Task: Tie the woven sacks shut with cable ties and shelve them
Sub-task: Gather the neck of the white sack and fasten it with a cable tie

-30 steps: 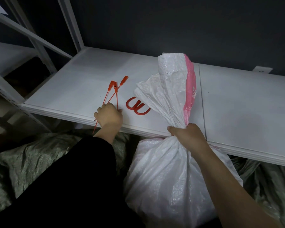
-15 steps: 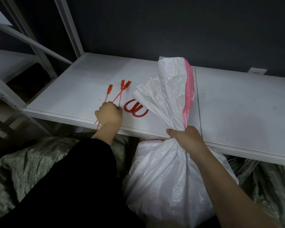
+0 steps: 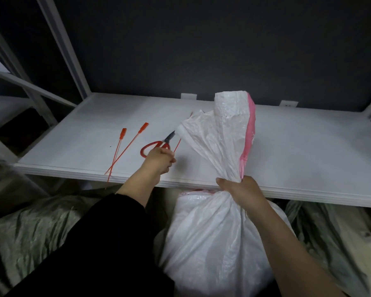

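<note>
White woven plastic, pink along one edge of its mouth: that is the sack [image 3: 212,243] being worked on. It stands on the floor against the front lip of the shelf [image 3: 298,146], with its gathered top rising above the board. The right hand [image 3: 238,188] has its grip closed tight round the bunched neck, fingers wrapped fully about it. The left hand [image 3: 159,158] rests on the shelf just by the red-handled scissors [image 3: 153,144]. Its grip is curled on a thin red cable tie [image 3: 177,145] whose free length pokes up toward the sack (the fingertips are hidden, so I cannot tell how it is pinched). Two spare ties [image 3: 124,146] lie on the shelf to the left, tails over the edge.

My judgement is that the task is at an early stage. The neck is gathered but no tie circles it, so looping, cinching and perhaps trimming remain. After that the sack must go onto the shelf, which bears no sack. Greenish sacks [image 3: 30,232] slumped on the floor look to be waiting too, and I cannot see whether they are tied.
</note>
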